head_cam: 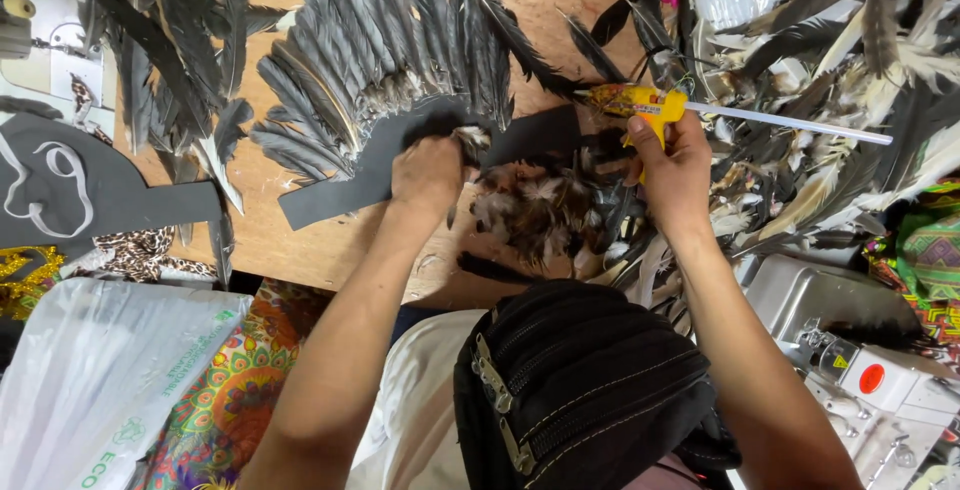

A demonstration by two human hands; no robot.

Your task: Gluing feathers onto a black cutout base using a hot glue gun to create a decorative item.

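Observation:
My left hand (428, 176) presses a small fluffy feather (470, 138) down onto a dark grey foam strip (340, 188) that carries a fan of long grey feathers (370, 50). My right hand (672, 172) grips a yellow glue gun (640, 105) with a white glue stick (800, 123) sticking out to the right; its nozzle points left toward the strip. Between my hands lies a pile of small brown and white feathers (535, 212).
A wooden table (300, 240) holds loose dark feathers at left (170, 60) and a heap of mixed feathers at right (840, 100). A grey foam shape (60, 185) lies at left, a plastic bag (90, 370) below it. A black bag (580, 380) rests on my lap.

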